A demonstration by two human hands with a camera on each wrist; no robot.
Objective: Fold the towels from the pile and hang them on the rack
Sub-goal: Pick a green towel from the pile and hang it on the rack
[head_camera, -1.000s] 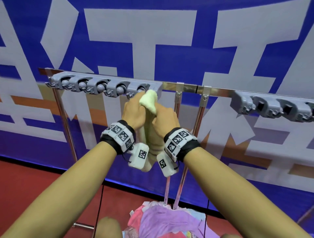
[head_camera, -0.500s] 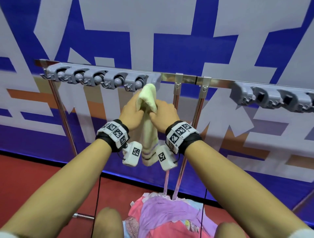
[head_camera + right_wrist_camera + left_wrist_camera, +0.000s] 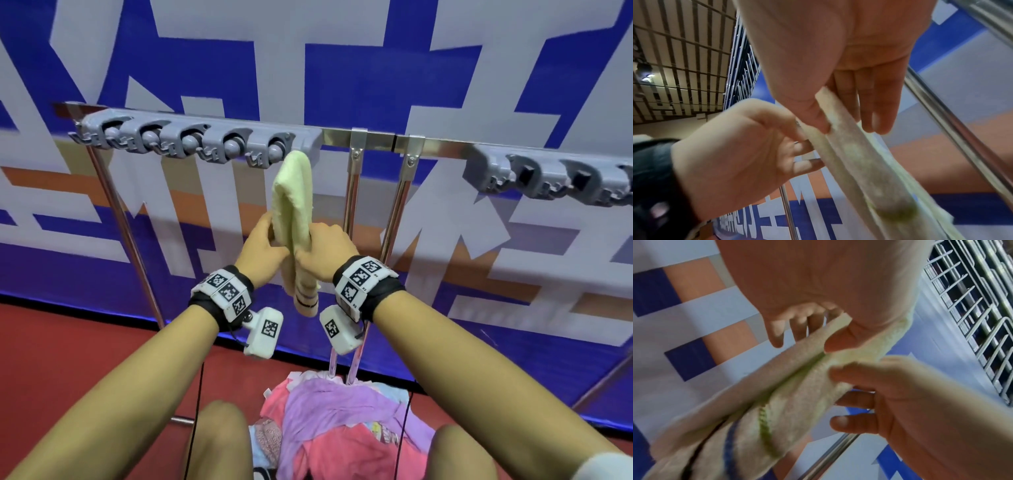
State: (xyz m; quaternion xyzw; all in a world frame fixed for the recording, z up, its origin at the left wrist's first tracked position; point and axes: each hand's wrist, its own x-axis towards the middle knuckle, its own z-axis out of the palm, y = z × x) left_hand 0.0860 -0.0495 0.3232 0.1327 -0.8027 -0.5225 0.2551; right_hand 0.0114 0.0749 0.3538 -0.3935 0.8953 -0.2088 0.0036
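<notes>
My left hand [image 3: 262, 251] and right hand [image 3: 323, 250] pinching folded yellow towel [image 3: 294, 202], top tucked at rack [image 3: 373, 138] clip. I'd tug down evenly, check clip holds, then release.

Red floor [image 3: 68, 370] running up to a blue-and-white banner wall [image 3: 342, 85]. Heaped on it, low in the head view: a pile of towels [image 3: 339, 421], purple over pink. Planted there too, the rack's [image 3: 356, 137] chrome uprights, just behind the pile.
</notes>
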